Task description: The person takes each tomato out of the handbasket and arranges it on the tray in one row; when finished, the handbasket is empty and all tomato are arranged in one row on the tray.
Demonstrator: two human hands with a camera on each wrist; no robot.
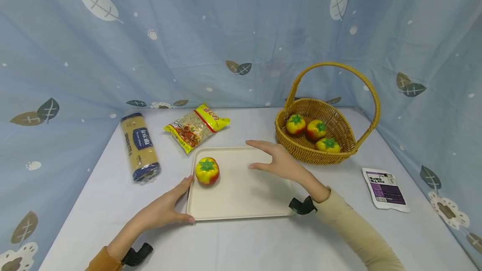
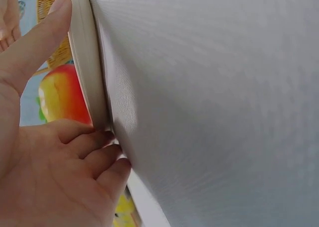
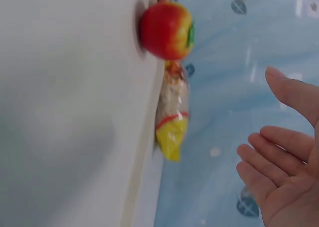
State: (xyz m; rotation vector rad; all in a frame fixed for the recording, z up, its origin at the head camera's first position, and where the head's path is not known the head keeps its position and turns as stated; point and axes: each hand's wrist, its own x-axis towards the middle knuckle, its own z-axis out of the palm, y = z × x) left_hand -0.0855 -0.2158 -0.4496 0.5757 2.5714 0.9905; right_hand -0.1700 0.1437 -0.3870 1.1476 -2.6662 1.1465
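Note:
A cream rectangular tray (image 1: 244,191) lies on the table with one red-and-yellow persimmon (image 1: 207,171), green leafy top up, near its left edge. My left hand (image 1: 165,206) holds the tray's near left corner, thumb at the front edge and fingers along the left side. In the left wrist view the fingers (image 2: 102,160) bend in against the tray wall. Over the tray's right half hovers my right hand (image 1: 280,162), holding nothing, thumb and fingers spread apart. Beyond it, a wicker basket (image 1: 316,157) with a tall handle contains three similar persimmons (image 1: 316,130).
Spaghetti in a long pack (image 1: 141,147) lies at the left. A yellow-and-clear food bag (image 1: 197,126) sits behind the tray. At the right is a white-and-purple flat packet (image 1: 385,189). A blue leaf-patterned curtain (image 1: 211,32) hangs around the table.

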